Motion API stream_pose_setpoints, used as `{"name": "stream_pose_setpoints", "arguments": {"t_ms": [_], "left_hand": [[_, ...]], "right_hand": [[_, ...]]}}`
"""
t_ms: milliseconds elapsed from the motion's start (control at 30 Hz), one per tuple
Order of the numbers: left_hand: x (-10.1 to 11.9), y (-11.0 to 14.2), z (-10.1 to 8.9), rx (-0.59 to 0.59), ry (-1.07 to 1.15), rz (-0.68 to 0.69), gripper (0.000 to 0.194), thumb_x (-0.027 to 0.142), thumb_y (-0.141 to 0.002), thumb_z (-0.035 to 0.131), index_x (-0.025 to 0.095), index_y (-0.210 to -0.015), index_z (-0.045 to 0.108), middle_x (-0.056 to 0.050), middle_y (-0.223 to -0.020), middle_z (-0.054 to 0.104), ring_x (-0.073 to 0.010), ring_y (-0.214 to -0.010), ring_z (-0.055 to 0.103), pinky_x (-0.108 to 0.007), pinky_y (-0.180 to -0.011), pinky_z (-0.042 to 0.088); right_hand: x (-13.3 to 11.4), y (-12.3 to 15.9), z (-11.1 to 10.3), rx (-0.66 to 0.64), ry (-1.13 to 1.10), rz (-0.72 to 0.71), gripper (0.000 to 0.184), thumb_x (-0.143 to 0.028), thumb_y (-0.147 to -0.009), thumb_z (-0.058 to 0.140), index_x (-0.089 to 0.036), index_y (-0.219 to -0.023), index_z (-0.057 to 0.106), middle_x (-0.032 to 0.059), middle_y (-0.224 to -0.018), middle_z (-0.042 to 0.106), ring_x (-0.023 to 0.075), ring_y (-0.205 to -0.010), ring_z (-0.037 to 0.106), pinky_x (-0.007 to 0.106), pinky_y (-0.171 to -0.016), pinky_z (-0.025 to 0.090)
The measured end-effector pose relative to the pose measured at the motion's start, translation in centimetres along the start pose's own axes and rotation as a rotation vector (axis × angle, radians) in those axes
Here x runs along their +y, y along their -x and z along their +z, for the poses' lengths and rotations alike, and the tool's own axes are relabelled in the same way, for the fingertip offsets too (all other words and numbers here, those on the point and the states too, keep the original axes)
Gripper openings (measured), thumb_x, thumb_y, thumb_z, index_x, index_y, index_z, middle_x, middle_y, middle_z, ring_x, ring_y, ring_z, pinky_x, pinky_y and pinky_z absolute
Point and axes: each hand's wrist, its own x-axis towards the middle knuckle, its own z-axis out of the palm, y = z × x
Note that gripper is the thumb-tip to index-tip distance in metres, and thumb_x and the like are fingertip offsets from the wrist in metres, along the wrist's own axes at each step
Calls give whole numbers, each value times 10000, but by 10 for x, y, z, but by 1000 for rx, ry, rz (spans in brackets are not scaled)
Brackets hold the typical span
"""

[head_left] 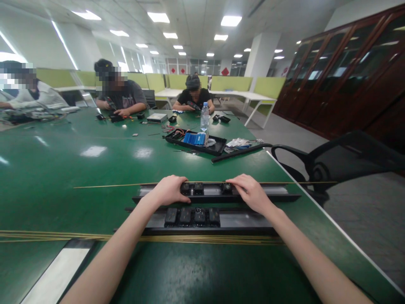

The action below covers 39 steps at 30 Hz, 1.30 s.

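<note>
My left hand (171, 190) is closed around a small black block (185, 188) in the farther of two long black channels (218, 198) with grey insides. A second black block (198, 188) sits just to its right. My right hand (249, 192) pinches a long thin brass-coloured rod (107, 186) beside another black block (227, 188). The rod runs along the channel's far edge and sticks out past both ends. In the nearer channel (243, 220) several black blocks (185, 216) stand side by side. My fingers partly hide the contact points.
Several similar rods (202, 239) lie in front of the channels. A white panel (58, 270) rests at the front left. Farther back are a black tray (218, 145), a water bottle (204, 117) and a black strip (240, 153). A chair (341, 158) stands right; people work opposite.
</note>
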Motion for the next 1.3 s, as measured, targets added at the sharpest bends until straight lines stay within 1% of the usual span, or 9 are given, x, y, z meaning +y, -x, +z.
{"name": "stream_pose_setpoints", "arguments": {"t_ms": [100, 200, 433, 600, 900, 1133, 1300], "left_hand": [[-1, 0, 1, 2, 5, 1, 680, 611, -643, 737, 230, -1197, 637, -91, -1104, 731, -303, -1011, 676, -329, -823, 508], [-3, -1, 3, 6, -4, 11, 696, 617, -645, 733, 220, -1208, 634, -97, -1107, 730, -311, -1006, 675, -342, -827, 509], [-4, -2, 4, 11, -13, 8, 705, 610, -650, 733, 217, -1226, 629, -93, -1119, 727, -304, -1009, 673, -337, -821, 508], [-2, -1, 2, 5, -7, 5, 718, 613, -647, 733, 202, -1226, 630, -106, -1123, 725, -309, -1011, 671, -341, -824, 505], [-3, -1, 4, 3, -6, -3, 738, 621, -649, 729, 199, -1243, 622, -112, -1125, 724, -309, -1017, 669, -340, -834, 500], [0, 0, 0, -5, -15, -10, 726, 612, -647, 732, 201, -1236, 624, -109, -1119, 726, -313, -1017, 670, -337, -820, 502], [-1, -1, 3, 2, -19, -3, 723, 629, -642, 726, 213, -1224, 627, -104, -1112, 728, -309, -1006, 675, -330, -808, 502]], "right_hand": [[-2, 2, 1, -1, 43, -18, 357, -194, -983, 377, -270, -1193, 656, 74, -1046, 711, 262, -966, 607, 451, -861, 464], [-2, 3, 2, 2, 75, -29, 365, -188, -984, 375, -265, -1206, 654, 79, -1048, 708, 259, -957, 608, 449, -865, 459], [0, 2, 5, 49, 95, -39, 305, -172, -979, 424, -229, -1133, 681, 73, -1005, 728, 235, -920, 620, 414, -845, 457], [1, 1, 5, 45, 74, -38, 301, -154, -979, 426, -233, -1117, 682, 59, -1022, 741, 226, -911, 627, 403, -841, 451], [2, 0, 5, 19, 81, -21, 299, -141, -976, 427, -221, -1113, 680, 58, -1027, 740, 219, -903, 626, 395, -843, 440], [1, 0, 5, 23, 70, -15, 292, -146, -975, 432, -224, -1119, 674, 54, -1019, 738, 219, -902, 624, 394, -846, 440], [2, 1, 6, 36, 59, -17, 283, -156, -973, 440, -228, -1112, 675, 60, -1003, 737, 225, -907, 625, 398, -845, 442]]}}
